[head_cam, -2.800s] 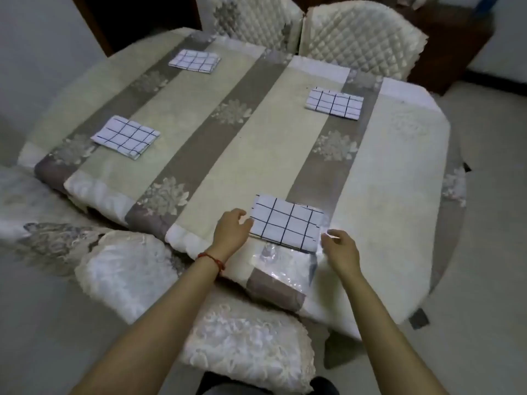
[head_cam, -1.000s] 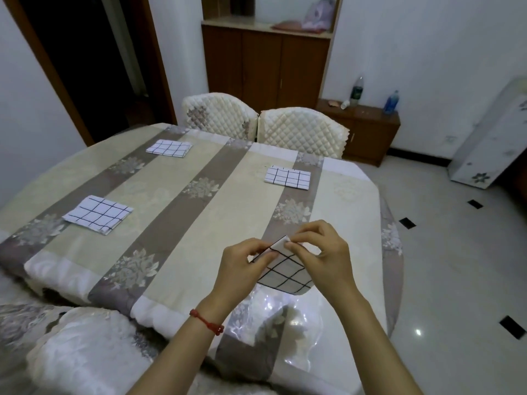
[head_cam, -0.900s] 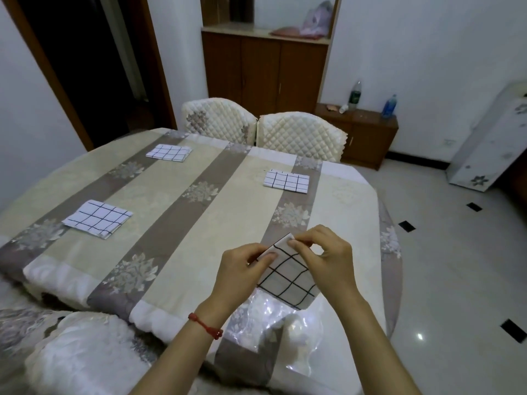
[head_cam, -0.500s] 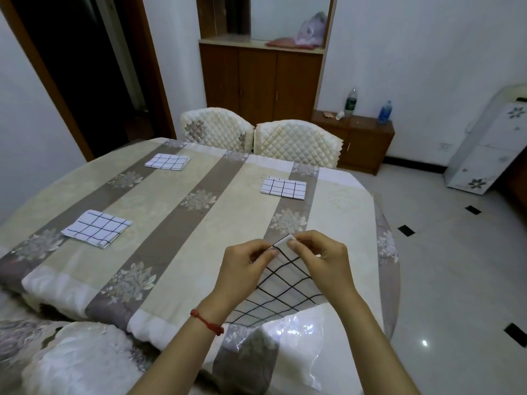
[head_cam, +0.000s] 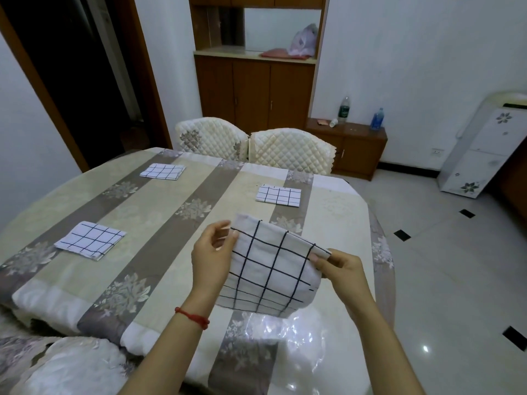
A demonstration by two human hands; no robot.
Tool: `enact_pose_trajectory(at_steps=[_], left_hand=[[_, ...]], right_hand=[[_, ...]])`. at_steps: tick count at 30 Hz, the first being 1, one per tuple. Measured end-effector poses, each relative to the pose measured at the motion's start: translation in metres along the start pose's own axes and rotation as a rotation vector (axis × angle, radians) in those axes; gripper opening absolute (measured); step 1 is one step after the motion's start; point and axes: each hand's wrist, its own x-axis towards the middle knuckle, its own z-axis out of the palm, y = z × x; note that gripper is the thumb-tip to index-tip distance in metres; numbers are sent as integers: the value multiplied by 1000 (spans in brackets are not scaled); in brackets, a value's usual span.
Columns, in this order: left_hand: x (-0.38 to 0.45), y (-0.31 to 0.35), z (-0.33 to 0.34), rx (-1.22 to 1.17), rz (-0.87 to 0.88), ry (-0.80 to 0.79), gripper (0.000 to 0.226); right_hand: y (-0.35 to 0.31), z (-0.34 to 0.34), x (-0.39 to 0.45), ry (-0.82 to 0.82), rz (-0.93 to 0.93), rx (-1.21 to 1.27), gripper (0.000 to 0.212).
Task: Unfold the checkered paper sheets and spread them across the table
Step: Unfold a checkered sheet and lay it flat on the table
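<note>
I hold a white sheet with a black check pattern (head_cam: pixel 271 269) in the air above the table's near edge. My left hand (head_cam: pixel 212 259) pinches its upper left corner, and my right hand (head_cam: pixel 339 269) pinches its upper right corner. The sheet hangs partly unfolded between them, its lower part curling under. Three more checkered sheets lie folded on the table: one at the left (head_cam: pixel 89 239), one at the far left (head_cam: pixel 162 171), one at the far middle (head_cam: pixel 278 195).
The round table (head_cam: pixel 159 223) wears a striped beige and grey-brown cloth, with clear plastic over the near edge (head_cam: pixel 285 337). Two quilted chairs (head_cam: pixel 251 143) stand at the far side. A padded chair (head_cam: pixel 65 366) is at my near left. Tiled floor lies to the right.
My hands have moved apart, pulling the sheet's top corners away from each other. The sheet has opened from a small pinched fold into a wider hanging panel.
</note>
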Motion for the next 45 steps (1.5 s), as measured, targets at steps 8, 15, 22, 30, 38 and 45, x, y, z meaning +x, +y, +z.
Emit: enact_pose_trajectory(at_steps=[8,15,22,30,38,45], left_hand=[[-32,10,25,70,-26,-137,16],[-36,18,39,-201,-454,-287,26],[-29,9,28,-315,-494,-307,18],[3,-21,-14,103,-228,-68,19],[-14,1,18,399,382,-279,44],[-19,26,29,206,456,-463,9]], right_hand=[[-5,18,-2,32,-65,-96,10],[-7,25,-12,-46,-102,-317,12],[-7,19,-15,-29,-95,-291,14],[-18,-3,-8,235,-227,-323,36],[-35,14,-6,49,-414,-568,11],[-45,12,-16,-49,-391,-566,10]])
